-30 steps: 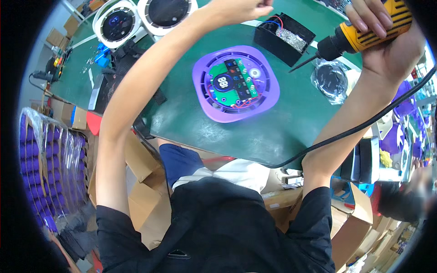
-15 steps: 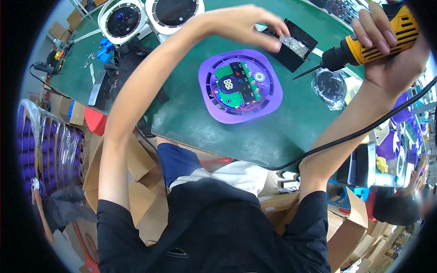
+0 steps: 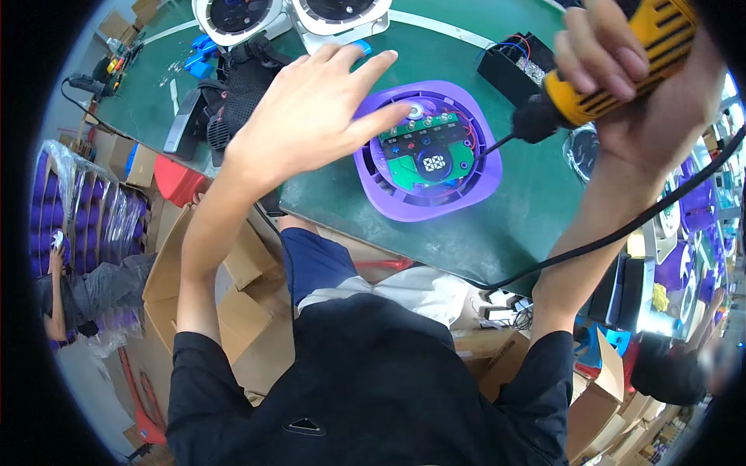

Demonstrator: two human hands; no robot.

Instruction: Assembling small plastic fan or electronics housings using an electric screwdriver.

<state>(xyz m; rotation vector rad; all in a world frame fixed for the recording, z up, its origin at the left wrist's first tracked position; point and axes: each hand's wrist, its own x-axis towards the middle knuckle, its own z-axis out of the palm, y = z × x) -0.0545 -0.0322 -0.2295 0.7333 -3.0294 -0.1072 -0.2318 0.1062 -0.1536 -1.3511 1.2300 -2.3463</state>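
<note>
A purple rounded-square housing (image 3: 373, 194) lies on the green table, a green circuit board (image 3: 404, 172) with a lit two-digit display inside it. My left hand (image 3: 311, 109) is over the housing's left side with its fingers spread. Its thumb reaches over the board's upper edge; whether it touches cannot be told. In my right hand (image 3: 633, 85) is a yellow and black corded power screwdriver (image 3: 579, 101). The bit (image 3: 497, 145) points down and left, with its tip at the right side of the board; contact is unclear.
A black box (image 3: 501, 76) holding small metal screws and wires stands behind the housing. Two white-rimmed round units (image 3: 338, 12) sit at the back, near a black mesh bag (image 3: 252, 93). The tool's black cord (image 3: 590, 237) runs along my right forearm. Co-workers are at both sides.
My left hand has left the screw box and moved left to the housing. The housing and board have turned about a quarter counterclockwise. The screwdriver's bit has come down to the board.
</note>
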